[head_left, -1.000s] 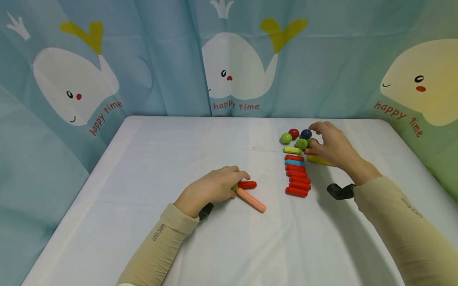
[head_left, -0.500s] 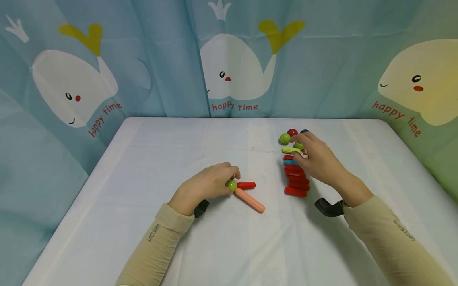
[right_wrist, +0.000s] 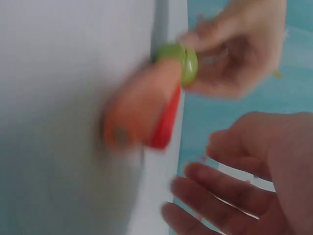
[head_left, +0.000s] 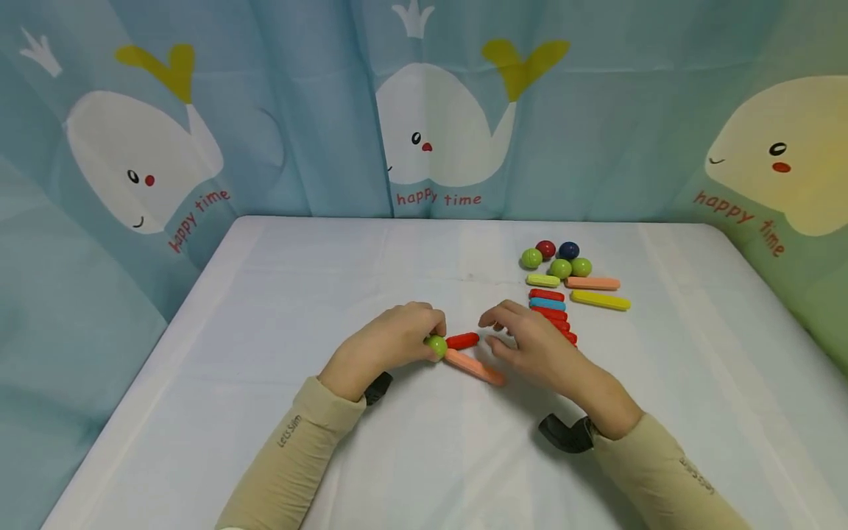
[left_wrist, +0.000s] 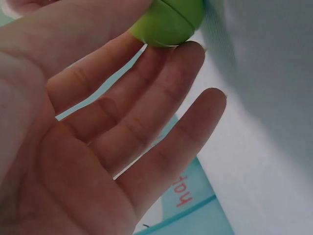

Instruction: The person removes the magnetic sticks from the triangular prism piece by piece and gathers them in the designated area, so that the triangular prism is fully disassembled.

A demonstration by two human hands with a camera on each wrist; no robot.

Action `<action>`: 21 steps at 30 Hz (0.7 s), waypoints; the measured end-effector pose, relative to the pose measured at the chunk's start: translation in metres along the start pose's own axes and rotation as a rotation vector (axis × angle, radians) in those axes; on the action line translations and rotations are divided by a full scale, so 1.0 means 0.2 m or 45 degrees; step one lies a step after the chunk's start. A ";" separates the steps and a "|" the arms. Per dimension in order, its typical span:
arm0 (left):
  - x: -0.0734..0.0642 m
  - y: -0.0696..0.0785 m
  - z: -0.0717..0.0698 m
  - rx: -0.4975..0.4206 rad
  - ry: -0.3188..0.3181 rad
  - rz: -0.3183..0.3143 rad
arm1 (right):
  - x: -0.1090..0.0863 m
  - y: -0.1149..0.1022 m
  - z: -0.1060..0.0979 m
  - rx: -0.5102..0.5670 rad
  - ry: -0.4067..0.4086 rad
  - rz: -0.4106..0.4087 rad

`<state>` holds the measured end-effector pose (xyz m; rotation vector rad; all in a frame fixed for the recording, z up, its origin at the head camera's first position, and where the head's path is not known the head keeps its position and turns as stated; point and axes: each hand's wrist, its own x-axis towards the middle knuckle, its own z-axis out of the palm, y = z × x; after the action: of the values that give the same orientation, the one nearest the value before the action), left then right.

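My left hand (head_left: 392,340) pinches a green ball (head_left: 436,347) near the middle of the table. A red stick (head_left: 462,341) and a longer orange stick (head_left: 474,366) stick out from the ball's right side. In the left wrist view, the thumb and fingers meet on the grooved green ball (left_wrist: 171,22). Just right of the stick ends hovers my right hand (head_left: 539,350), its fingers loosely bent around nothing. The right wrist view shows that hand (right_wrist: 244,181) apart from the blurred orange stick (right_wrist: 142,107).
Behind my right hand runs a column of short sticks, mostly red with one blue stick (head_left: 547,303). Beyond it lie a light green stick (head_left: 543,280), an orange stick (head_left: 592,283), a yellow stick (head_left: 600,300), and several balls, among them a blue ball (head_left: 569,251). A whale-print curtain (head_left: 318,110) encloses the table.
My right hand has come left and nearer from the balls, past the stick column, to the joined sticks. My left hand keeps hold of the green ball; its sticks have turned slightly.
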<state>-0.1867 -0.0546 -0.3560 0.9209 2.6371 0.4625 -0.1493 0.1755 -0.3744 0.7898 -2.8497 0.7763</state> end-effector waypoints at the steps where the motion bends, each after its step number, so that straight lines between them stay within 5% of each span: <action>1: 0.00 0.00 0.00 0.012 0.001 0.008 | 0.00 -0.01 0.02 0.004 -0.019 -0.023; 7: 0.01 0.02 0.02 0.064 0.032 0.049 | 0.00 -0.06 0.14 -0.080 -0.059 -0.158; 21: 0.01 0.04 0.04 0.044 0.066 0.075 | -0.02 -0.09 0.17 -0.200 -0.050 -0.203</action>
<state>-0.1811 -0.0457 -0.3604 1.0125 2.6783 0.4619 -0.1343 0.1470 -0.3975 1.0033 -2.7943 0.5153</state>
